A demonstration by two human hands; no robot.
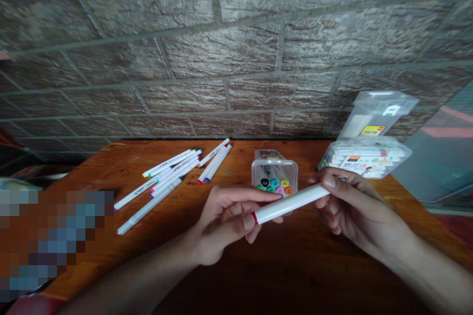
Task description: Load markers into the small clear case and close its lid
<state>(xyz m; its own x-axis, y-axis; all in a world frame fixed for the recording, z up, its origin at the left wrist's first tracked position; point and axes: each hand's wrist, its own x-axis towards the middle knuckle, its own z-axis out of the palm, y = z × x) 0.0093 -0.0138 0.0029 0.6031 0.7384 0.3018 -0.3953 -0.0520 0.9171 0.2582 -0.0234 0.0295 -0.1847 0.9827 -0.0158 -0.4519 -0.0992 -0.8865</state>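
Observation:
Between my two hands is a white marker (pixel 291 203) with a red end, held slantwise above the table. The thumb and fingers of my left hand (pixel 225 221) pinch its red end. My right hand (pixel 351 202) grips the other end, which its fingers partly cover. Just behind the marker stands a clear plastic case (pixel 253 173) with several markers in it, their coloured, numbered ends facing me. To the left, several loose white markers (pixel 173 170) with coloured ends lie in a spread pile on the wood.
On the wooden table (pixel 121 157), back right, a clear case full of markers (pixel 369 157) sits in front of a taller clear plastic box (pixel 373 113). A brick-patterned wall (pixel 244 93) rises behind the table's far edge. The lower left is blurred out by pixels.

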